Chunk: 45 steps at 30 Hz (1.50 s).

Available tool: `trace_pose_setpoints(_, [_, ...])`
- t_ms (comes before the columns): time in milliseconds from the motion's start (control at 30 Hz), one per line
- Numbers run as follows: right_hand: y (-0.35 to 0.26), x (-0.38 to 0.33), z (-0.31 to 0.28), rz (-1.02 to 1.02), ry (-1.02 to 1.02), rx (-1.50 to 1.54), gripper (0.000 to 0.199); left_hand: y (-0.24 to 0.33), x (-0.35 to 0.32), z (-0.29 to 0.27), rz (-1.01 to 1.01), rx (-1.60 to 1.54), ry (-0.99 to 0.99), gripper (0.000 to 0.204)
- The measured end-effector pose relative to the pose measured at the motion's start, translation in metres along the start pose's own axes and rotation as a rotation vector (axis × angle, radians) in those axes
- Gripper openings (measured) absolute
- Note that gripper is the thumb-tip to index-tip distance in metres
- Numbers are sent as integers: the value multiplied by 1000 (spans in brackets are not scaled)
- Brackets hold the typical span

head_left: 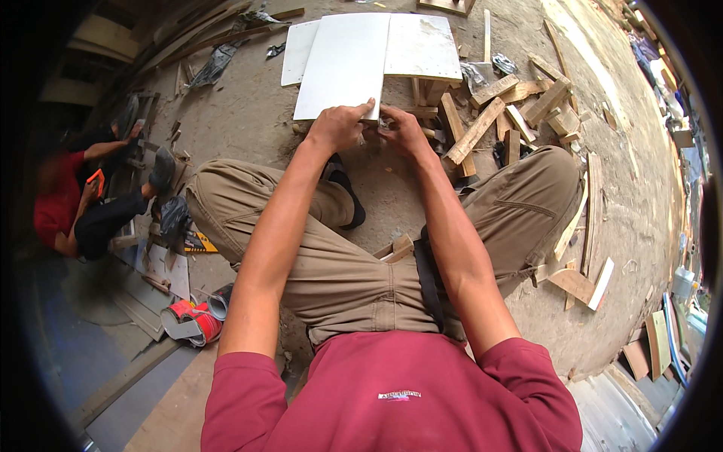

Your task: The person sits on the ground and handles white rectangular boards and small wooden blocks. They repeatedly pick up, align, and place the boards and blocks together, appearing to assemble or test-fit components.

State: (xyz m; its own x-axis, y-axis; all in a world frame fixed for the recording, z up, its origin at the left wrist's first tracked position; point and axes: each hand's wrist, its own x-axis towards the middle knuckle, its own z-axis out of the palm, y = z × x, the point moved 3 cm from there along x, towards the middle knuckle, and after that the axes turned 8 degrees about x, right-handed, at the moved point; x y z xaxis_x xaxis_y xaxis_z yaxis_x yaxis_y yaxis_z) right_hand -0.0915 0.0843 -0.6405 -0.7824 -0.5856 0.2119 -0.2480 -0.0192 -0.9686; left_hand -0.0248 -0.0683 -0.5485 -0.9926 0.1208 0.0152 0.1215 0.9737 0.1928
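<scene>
A long white board (346, 60) lies across a wider white panel (422, 45), its near end toward me. My left hand (340, 126) is closed on the near edge, close to the right corner, with the thumb on top and the other fingers mostly hidden. Just right of that corner is my right hand (404, 132), its fingers bent and pinched together at the board's edge. Whatever sits between those fingers is too small to make out. Wooden pieces (433, 90) show beneath the panel's right part.
Loose wood offcuts (482, 129) are heaped right of the boards. A hammer-like tool or dark scrap cannot be told apart there. At the left another person in a red shirt (56, 196) sits holding an orange-handled thing (96, 182). Red cans (197, 324) stand by my left side.
</scene>
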Motion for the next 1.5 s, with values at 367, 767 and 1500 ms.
trace_pose_setpoints(367, [-3,-2,10,-42,61,-69,50,-1,-5,9,16,0,120,50])
trace_pose_setpoints(767, [-2,-6,10,-104,52,-175,52,-7,-10,12,52,-28,170,48])
trace_pose_setpoints(1500, [-11,-3,8,-73,76,-213,45,-9,-8,16,90,53,177,50])
